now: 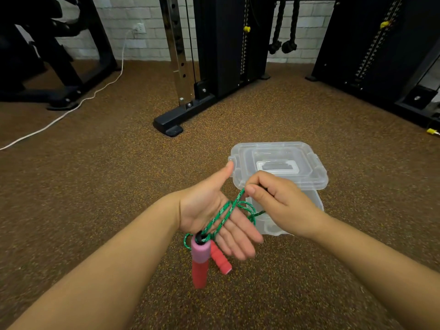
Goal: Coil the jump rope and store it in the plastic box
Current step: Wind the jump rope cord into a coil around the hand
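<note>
left hand point(209, 210) flat, fingers straight, green jump rope point(225, 214) wound across its palm, handles point(201, 260) hanging below; right hand point(276, 201) pinches the rope, just before the lidded plastic box point(281, 163).

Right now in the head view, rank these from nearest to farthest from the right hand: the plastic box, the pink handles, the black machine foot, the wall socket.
From the right hand, which pinches the green rope:
1. Plastic box, directly behind and under the hand.
2. Pink handles, hanging below the left hand.
3. Black machine foot, on the floor ahead to the left.
4. Wall socket, far back left.
</note>
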